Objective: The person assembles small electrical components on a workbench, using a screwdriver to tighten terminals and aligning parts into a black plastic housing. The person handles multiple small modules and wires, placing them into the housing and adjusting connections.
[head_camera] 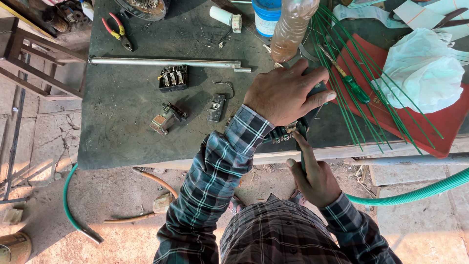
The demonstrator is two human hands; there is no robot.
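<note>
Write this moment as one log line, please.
left hand: pressing dark part at bench edge | right hand: holding tool against it

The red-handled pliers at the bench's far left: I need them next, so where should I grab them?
Grip the pliers by the two red handles, which splay toward the bench's far edge; the dark jaws point toward you. Probably come from above with the left hand, since they lie flat, clear of the metal rod.

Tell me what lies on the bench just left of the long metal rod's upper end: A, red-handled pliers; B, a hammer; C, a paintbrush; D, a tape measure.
A: red-handled pliers lie on the dark workbench above the left end of the metal rod.
</note>
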